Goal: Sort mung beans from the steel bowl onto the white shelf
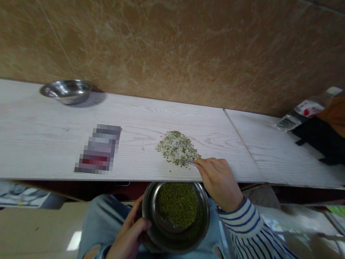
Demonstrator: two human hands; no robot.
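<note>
A pile of white rice mixed with green beans [178,147] lies on the pale wooden table [35,130]. My right hand [218,182] is closed on a thin metal tool [187,162] whose tip touches the pile's near edge. Below the table edge, over my lap, my left hand [129,239] grips the rim of a steel bowl [201,226] holding sorted green beans [177,204].
A second steel bowl [67,90] stands at the table's far left by the marble wall. A blurred flat packet [99,149] lies left of the pile. A plastic bottle [307,109] and dark and orange cloth [344,124] sit at the right.
</note>
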